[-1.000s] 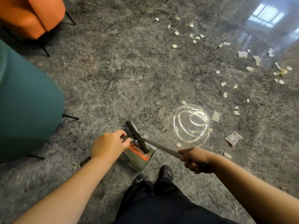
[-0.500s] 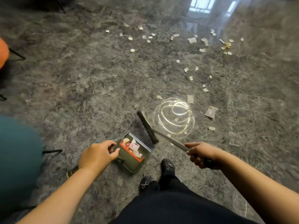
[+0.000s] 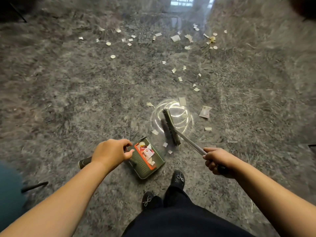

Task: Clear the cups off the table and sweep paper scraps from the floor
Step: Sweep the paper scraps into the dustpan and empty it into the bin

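A green dustpan (image 3: 150, 165) with a red comb edge lies on the grey floor, with a few scraps inside. My left hand (image 3: 111, 153) grips its long handle, whose dark end (image 3: 84, 162) sticks out to the left. My right hand (image 3: 218, 159) grips the metal shaft of a broom; the broom head (image 3: 171, 126) rests on the floor just beyond the pan. Paper scraps (image 3: 182, 101) lie around the broom head, and several more (image 3: 175, 38) are scattered farther out. No cups or table are in view.
My black shoes (image 3: 178, 179) stand right behind the dustpan. A teal chair (image 3: 8, 189) with a dark leg (image 3: 34, 186) sits at the lower left edge. A ceiling light reflects as bright rings (image 3: 172, 115) on the glossy floor.
The broom head has swung from beside the dustpan's mouth out to the right and forward, over the light reflection. The view has shifted left to right; the chairs have slid out of frame.
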Demonstrator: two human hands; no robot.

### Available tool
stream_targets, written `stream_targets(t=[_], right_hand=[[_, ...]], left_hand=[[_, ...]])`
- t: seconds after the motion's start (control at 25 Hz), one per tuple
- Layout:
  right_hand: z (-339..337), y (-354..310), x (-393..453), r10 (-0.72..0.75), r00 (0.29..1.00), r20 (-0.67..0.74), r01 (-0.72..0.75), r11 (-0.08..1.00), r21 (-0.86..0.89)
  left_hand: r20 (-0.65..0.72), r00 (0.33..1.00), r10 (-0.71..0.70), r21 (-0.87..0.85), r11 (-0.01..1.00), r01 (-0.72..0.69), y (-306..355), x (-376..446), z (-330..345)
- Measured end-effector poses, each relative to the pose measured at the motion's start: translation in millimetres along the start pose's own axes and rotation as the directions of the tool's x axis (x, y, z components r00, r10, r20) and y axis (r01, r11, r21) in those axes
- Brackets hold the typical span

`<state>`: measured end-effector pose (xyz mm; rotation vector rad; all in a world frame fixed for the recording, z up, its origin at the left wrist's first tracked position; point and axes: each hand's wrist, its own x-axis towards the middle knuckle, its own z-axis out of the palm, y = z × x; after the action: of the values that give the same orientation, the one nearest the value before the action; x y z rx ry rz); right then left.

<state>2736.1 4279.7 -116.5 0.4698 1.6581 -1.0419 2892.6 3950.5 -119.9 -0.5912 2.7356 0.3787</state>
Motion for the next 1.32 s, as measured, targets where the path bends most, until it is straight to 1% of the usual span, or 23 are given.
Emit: stream_targets(t=[0.2,0.36,0.48,0.56,0.76,0.92,1.08,1.2,1.32], right_hand=[[-28.1,-7.6,20.4,0.009,0.997,-0.074,-0.002,0.996,0.092],[-40.6,-13.9,42.2,0.035,0.991,-0.125,-0.031,0.999,0.034],[-42.2,-11.4,59.7,0.066,0.989,-0.131,-0.071,0.997,-0.031],[-37.5,-6.8,69.1,0.100,0.989,-0.111,-0.107,0.993,-0.056],[-13.5,5.4,73.4,0.150,0.989,0.011,-0.148,0.982,-0.120],[2.6,1.4,62.6,0.187,0.977,0.100,-0.177,0.979,-0.103],[17.9,-3.3,45.9,0.224,0.959,0.172,-0.203,0.971,-0.129],[20.6,-7.1,28.5,0.203,0.958,0.202,-0.175,0.973,-0.148],[17.5,-11.5,15.0,0.177,0.967,0.183,-0.153,0.979,-0.135]], left_hand=[[-0.016,1.000,0.024,0.013,1.000,-0.024,33.8,29.2,-3.6],[-0.015,0.999,0.031,0.016,0.999,-0.031,50.4,43.0,-6.0],[-0.011,0.999,0.034,0.029,0.999,-0.033,55.8,51.5,-7.9],[-0.015,0.999,0.039,0.033,0.999,-0.039,57.9,53.0,-7.8],[-0.014,0.999,0.037,0.064,0.997,-0.036,61.2,50.6,-4.4],[-0.015,0.999,0.031,0.058,0.998,-0.030,57.3,49.1,-2.7],[-0.010,0.999,0.043,0.077,0.996,-0.042,56.5,44.6,0.7],[-0.014,0.999,0.046,0.092,0.995,-0.045,54.1,36.1,4.8],[-0.027,0.999,0.046,0.079,0.996,-0.044,48.3,25.1,7.2]])
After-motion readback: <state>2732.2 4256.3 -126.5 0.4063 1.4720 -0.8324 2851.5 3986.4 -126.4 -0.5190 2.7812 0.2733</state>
